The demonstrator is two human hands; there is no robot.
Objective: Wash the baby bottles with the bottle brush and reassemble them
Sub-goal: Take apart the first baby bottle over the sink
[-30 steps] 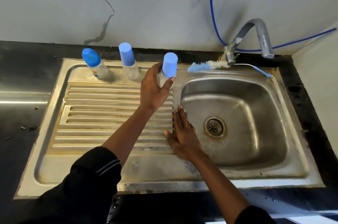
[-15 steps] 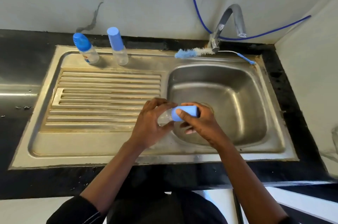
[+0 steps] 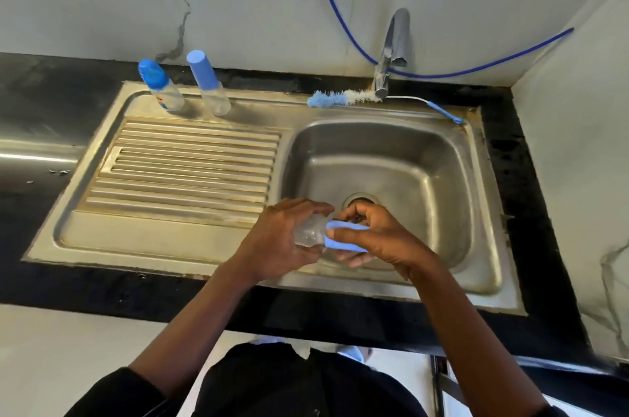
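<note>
A clear baby bottle (image 3: 308,232) lies sideways over the near left corner of the sink basin (image 3: 408,175). My left hand (image 3: 282,239) grips its clear body. My right hand (image 3: 377,239) is wrapped around its light blue cap (image 3: 343,239), which sits on the bottle. Two more capped bottles stand at the back of the drainboard: one with a rounded blue cap (image 3: 160,84) and one with a tall light blue cap (image 3: 207,83). The bottle brush (image 3: 343,97) lies on the back rim of the sink, behind the basin.
The tap (image 3: 391,52) stands behind the basin, its spout over the back rim. A blue hose (image 3: 476,67) runs along the wall. The ribbed drainboard (image 3: 190,164) lies left of the basin. Black counter (image 3: 531,212) surrounds the steel sink unit.
My left hand carried the bottle from the back of the drainboard down to the near edge of the basin. My right hand left the drainboard and closed on the blue cap.
</note>
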